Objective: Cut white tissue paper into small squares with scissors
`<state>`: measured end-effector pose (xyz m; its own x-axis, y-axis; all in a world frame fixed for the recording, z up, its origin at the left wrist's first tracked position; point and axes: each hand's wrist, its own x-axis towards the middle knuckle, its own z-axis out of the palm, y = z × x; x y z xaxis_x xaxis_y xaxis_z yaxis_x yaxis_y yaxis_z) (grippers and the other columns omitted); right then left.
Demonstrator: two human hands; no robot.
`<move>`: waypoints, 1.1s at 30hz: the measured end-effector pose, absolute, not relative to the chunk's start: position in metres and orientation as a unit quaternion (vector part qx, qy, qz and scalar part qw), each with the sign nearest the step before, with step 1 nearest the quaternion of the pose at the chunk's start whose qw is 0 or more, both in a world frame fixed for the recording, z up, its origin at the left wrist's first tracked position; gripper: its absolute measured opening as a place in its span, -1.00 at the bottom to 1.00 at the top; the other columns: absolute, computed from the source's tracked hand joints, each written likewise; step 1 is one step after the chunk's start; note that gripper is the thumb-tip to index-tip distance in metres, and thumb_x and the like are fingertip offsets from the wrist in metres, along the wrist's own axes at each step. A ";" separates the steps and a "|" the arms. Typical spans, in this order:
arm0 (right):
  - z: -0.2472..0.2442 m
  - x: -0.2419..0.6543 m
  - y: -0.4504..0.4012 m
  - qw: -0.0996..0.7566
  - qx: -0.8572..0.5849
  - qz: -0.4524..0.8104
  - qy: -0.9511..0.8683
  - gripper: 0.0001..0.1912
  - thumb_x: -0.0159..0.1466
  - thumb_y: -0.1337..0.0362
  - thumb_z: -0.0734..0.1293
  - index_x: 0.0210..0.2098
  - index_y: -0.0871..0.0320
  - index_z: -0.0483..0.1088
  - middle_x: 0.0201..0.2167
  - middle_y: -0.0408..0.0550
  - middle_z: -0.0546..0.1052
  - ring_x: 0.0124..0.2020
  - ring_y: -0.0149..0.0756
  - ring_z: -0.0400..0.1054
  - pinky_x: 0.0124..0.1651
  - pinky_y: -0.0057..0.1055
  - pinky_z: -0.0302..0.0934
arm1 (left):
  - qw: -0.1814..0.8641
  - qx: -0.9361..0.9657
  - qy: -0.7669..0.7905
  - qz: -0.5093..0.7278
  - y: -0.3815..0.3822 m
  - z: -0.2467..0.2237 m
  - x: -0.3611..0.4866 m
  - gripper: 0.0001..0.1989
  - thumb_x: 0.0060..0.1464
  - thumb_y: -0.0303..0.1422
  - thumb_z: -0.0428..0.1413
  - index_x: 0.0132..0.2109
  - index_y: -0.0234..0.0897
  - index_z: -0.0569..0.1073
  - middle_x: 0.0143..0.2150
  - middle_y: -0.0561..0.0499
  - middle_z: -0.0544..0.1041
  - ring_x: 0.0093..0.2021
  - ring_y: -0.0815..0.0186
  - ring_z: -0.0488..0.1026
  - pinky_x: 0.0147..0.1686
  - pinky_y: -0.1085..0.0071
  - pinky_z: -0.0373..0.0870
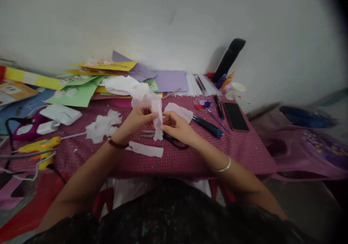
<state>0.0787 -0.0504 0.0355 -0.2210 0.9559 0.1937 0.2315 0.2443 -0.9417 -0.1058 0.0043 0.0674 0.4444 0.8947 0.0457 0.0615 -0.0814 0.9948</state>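
Above the middle of the table, my left hand [138, 120] pinches a ruffled strip of white tissue paper [157, 117]. The fingers of my right hand [178, 126] are bent against the strip's right edge, thumb near its lower part. Beneath the hands lies a pair of scissors [176, 141], blades to the left and partly covered by the strip. A flat white paper strip [146, 149] rests in front of them. Left of my left hand is a ruffled white paper flower [102, 128] on a pale stick. Another white paper piece [178, 111] lies behind my right hand.
At the left are a yellow glue gun [40, 146] with cables and a white adapter [61, 114]. Coloured paper sheets [81, 95] are piled along the wall. To the right lie a blue-handled tool [208, 127], a black marker [219, 107] and a phone [236, 117].
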 end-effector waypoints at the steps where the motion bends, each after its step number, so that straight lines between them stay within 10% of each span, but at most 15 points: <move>1: 0.036 0.072 -0.045 0.434 -0.448 0.424 -0.657 -0.64 0.18 0.18 0.40 -0.04 0.10 0.38 -0.24 -0.07 0.52 -0.26 -0.24 0.40 -0.17 -0.27 0.34 | 0.569 0.637 0.369 0.367 0.004 0.066 -0.105 -0.79 -0.09 -0.26 0.28 -0.41 -0.31 0.46 -0.53 0.11 0.44 -0.58 0.47 0.32 -0.57 0.51 0.26; 8: 0.026 0.056 -0.027 0.493 -0.478 0.514 -0.514 -0.82 0.15 0.16 0.35 -0.32 0.14 0.41 -0.43 -0.14 0.49 -0.41 -0.32 0.31 -0.35 -0.37 0.26 | 0.580 0.582 0.387 0.419 0.014 0.047 -0.125 -0.79 -0.03 -0.26 0.27 -0.43 -0.28 0.45 -0.53 0.12 0.42 -0.53 0.47 0.31 -0.50 0.48 0.29; 24: 0.015 0.074 -0.030 0.494 -0.498 0.506 -0.501 -0.76 0.13 0.10 0.37 -0.30 0.12 0.40 -0.43 -0.16 0.47 -0.42 -0.37 0.31 -0.35 -0.40 0.23 | 0.604 0.598 0.439 0.292 0.006 0.031 -0.119 -0.79 0.06 -0.24 0.15 -0.37 -0.32 0.47 -0.46 0.03 0.50 -0.51 0.44 0.38 -0.48 0.50 0.31; 30: 0.010 0.075 -0.029 0.488 -0.518 0.446 -0.543 -0.90 0.16 0.24 0.31 -0.36 0.12 0.34 -0.48 -0.20 0.39 -0.47 -0.42 0.22 -0.40 -0.42 0.14 | 0.386 0.674 0.501 0.383 0.006 0.029 -0.120 -0.63 0.12 -0.25 0.11 0.05 -0.30 0.39 -0.35 0.06 0.52 -0.44 0.40 0.38 -0.40 0.45 0.31; 33: 0.010 0.075 -0.030 0.469 -0.555 0.371 -0.579 -0.86 0.18 0.25 0.31 -0.45 0.11 0.25 -0.54 -0.25 0.29 -0.52 -0.45 0.12 -0.44 -0.43 0.03 | 0.351 0.717 0.475 0.371 -0.005 0.038 -0.115 -0.73 0.17 -0.15 0.05 -0.23 -0.30 0.43 -0.45 0.08 0.44 -0.45 0.40 0.34 -0.42 0.44 0.26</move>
<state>0.0749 -0.0301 0.0097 0.0551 0.9898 0.1312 0.2939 0.1094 -0.9495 -0.1153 -0.0045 0.0381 0.2732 0.9415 0.1972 0.4213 -0.3014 0.8554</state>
